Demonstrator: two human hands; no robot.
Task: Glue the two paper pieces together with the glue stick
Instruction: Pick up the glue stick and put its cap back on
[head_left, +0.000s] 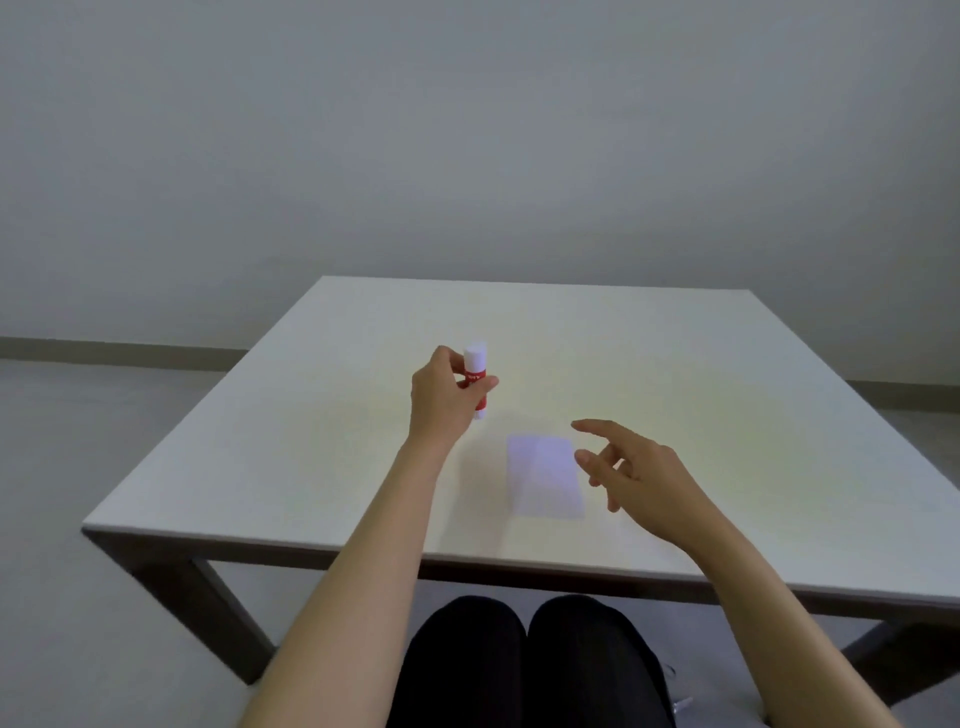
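My left hand (441, 395) grips a red glue stick (476, 370) with a white cap, held upright just above the table (322, 467). A pale white-lilac paper (544, 476) lies flat on the table to the lower right of the stick. I cannot tell whether it is one sheet or two stacked pieces. My right hand (631, 473) hovers just right of the paper with fingers spread and nothing in it, the fingertips close to the paper's right edge.
The white square table has dark legs and its front edge (467, 558) runs close to my knees (524, 654). A grey wall and floor lie beyond the far edge.
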